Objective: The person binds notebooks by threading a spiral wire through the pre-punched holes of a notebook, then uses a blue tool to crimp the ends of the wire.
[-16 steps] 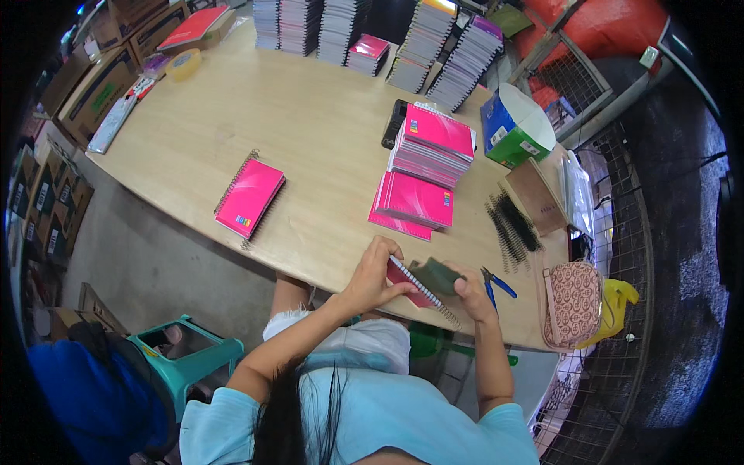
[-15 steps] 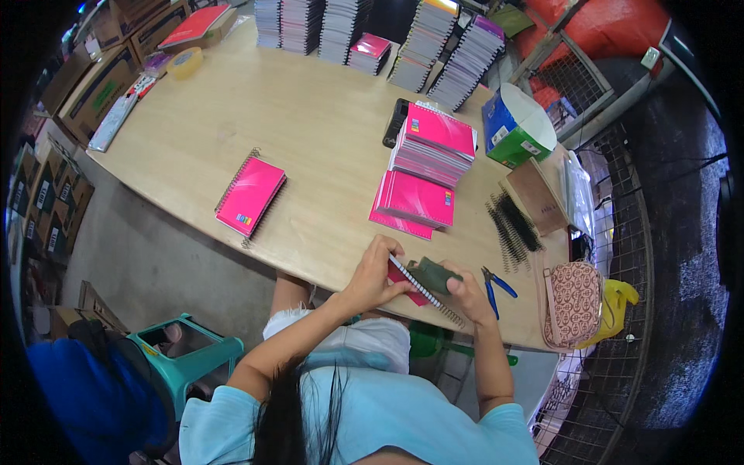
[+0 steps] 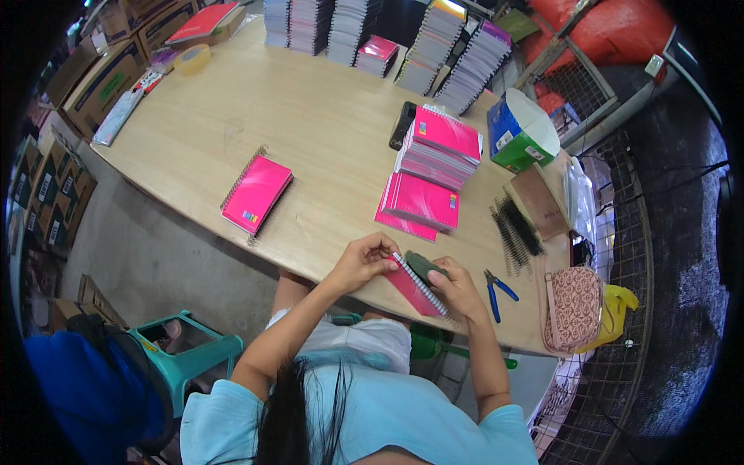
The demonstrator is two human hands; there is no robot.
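Note:
My left hand (image 3: 369, 262) pinches the upper end of a pink notebook (image 3: 412, 290) at the table's near edge. A spiral coil runs along the notebook's spine, its loose end trailing near my right wrist. In my right hand (image 3: 459, 288) is a dark green, flat, soft-looking piece (image 3: 424, 268), which lies along the coiled spine. Just beyond my hands sit loose pink notebooks (image 3: 422, 203), in front of a taller pink notebook stack (image 3: 448, 133). Blue-handled pliers (image 3: 501, 293) lie open to the right of my right hand.
A coil-bound pink notebook (image 3: 257, 194) lies at left. Black coils (image 3: 518, 226), a brown box (image 3: 538, 203) and a patterned pouch (image 3: 573, 307) are at right. A blue-green carton (image 3: 518, 139) stands farther back, with tall notebook stacks (image 3: 353, 31) along the far edge.
The notebook in my left hand has tilted, showing more of its pink cover. My right hand has moved slightly up and left with the green piece, which now lies flatter along the spine.

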